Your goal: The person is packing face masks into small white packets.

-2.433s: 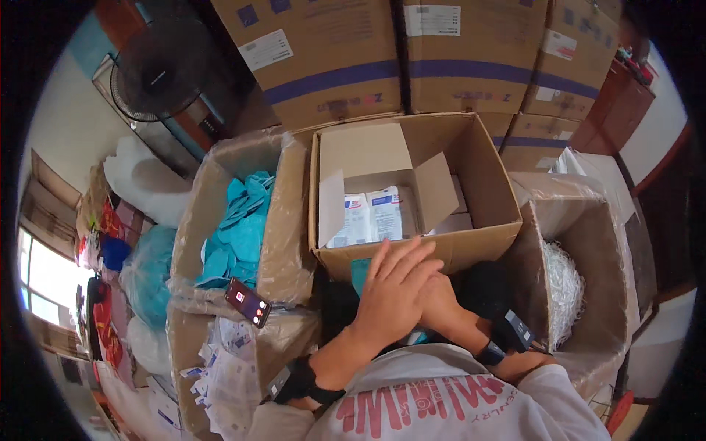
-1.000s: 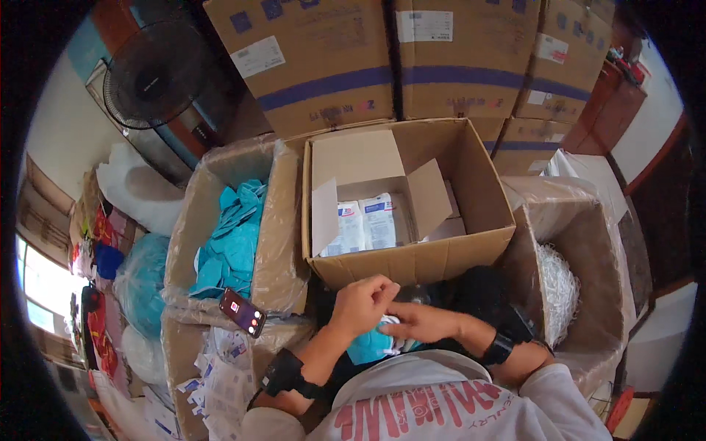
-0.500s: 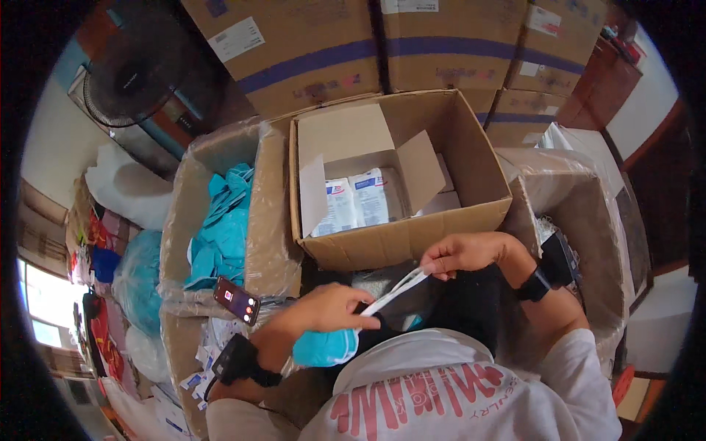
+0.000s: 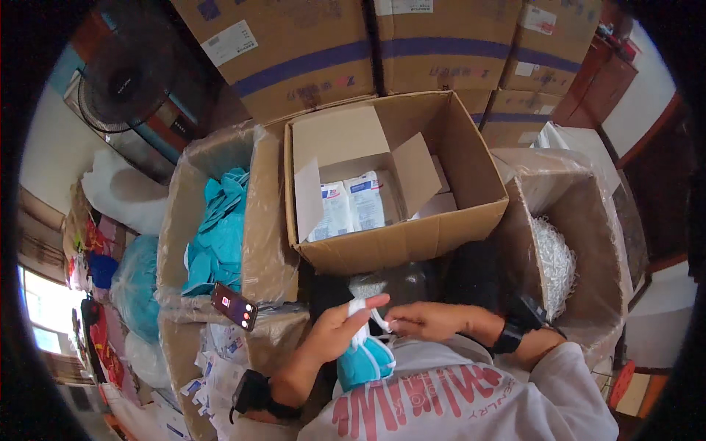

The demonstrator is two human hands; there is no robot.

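A teal cup-shaped face mask (image 4: pixel 365 367) with white straps hangs against my shirt, below my hands. My left hand (image 4: pixel 340 327) grips the mask's straps near its top, with a white band looped by the thumb. Close beside it, on the right, my right hand (image 4: pixel 421 320) has its fingers pinched on a white elastic strap (image 4: pixel 379 320) that runs to the mask. Part of the mask's upper edge is hidden by the left hand and the bands.
Ahead, an open carton (image 4: pixel 397 246) contains a smaller box with white packets (image 4: pixel 365 200). Left are a carton of teal masks (image 4: pixel 222 239), a phone (image 4: pixel 234 306) on an edge and white pouches (image 4: pixel 220 375). A right carton has white elastic strands (image 4: pixel 557 268).
My right hand has come down and left, close to my left hand, and the outstretched strap has slackened. The mask and my left hand have shifted right, and the mask hangs more upright.
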